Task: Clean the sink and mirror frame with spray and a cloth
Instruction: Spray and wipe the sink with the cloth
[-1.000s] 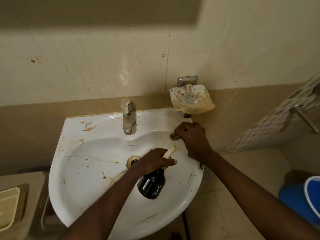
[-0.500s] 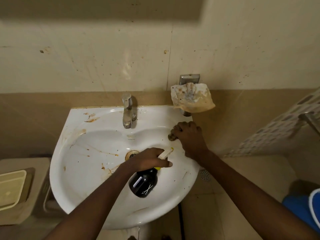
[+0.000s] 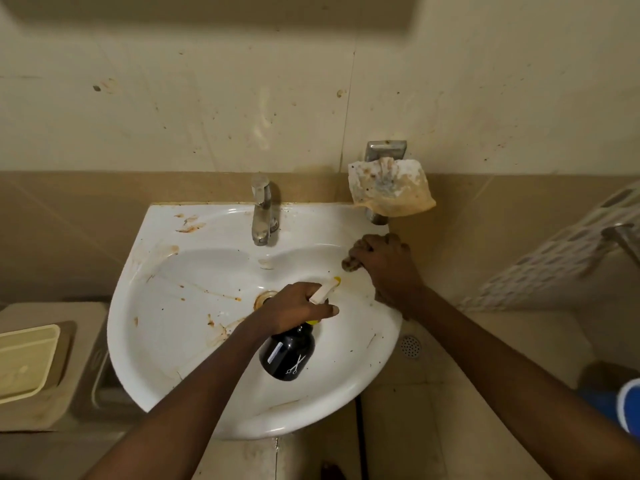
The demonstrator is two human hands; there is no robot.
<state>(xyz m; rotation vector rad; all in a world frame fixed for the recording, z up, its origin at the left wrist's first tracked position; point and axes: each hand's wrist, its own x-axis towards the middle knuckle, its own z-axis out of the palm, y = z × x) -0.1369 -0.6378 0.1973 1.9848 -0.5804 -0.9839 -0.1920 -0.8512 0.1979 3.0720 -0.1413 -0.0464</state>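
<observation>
Left hand (image 3: 294, 308) gripping black spray bottle (image 3: 287, 355), right hand (image 3: 384, 261) clutching brown cloth (image 3: 350, 265), stained white sink (image 3: 166, 341)

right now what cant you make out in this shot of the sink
- Cloth, head view: mostly hidden under the right hand; only a dark bunched end shows.
- Spray bottle trigger: covered by the left hand grip.
- Drain: partly behind the left hand.
- Mirror frame: cut off by the top edge.
- Bottle label: too small to read.
- Blue object: cut off by the right edge.
</observation>
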